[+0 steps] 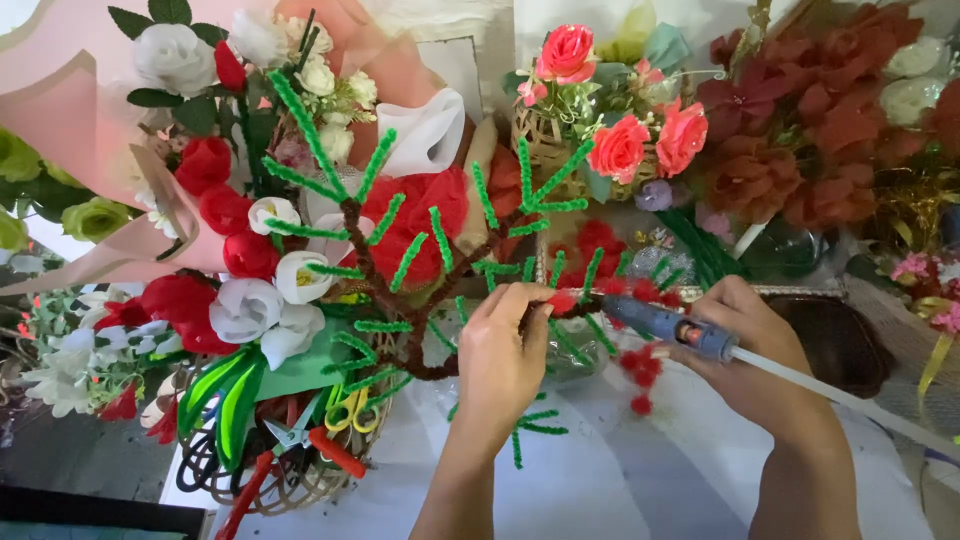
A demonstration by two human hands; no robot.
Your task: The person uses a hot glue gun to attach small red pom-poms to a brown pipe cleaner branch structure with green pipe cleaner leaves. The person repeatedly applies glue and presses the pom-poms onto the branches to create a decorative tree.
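Overhead, head view:
Left hand [500, 350]: pinching a red pom-pom [562, 301] onto the branch [420, 300], mid-table.
Right hand [760, 355]: clenched around the glue gun [665, 322].
Handling: probably light, bendy, fuzzy; best gripped at the brown stem.

A brown pipe-cleaner tree [400, 270] with green fuzzy leaf sprigs is lying tilted across the work surface, its branches fanning up and leftward. A small red pompom [562, 301] is sitting at a branch tip, pinched by fingertips. A blue glue gun [665, 326] is pointing left, its nozzle meeting the pompom, a white glue stick [840, 398] trailing rightward.
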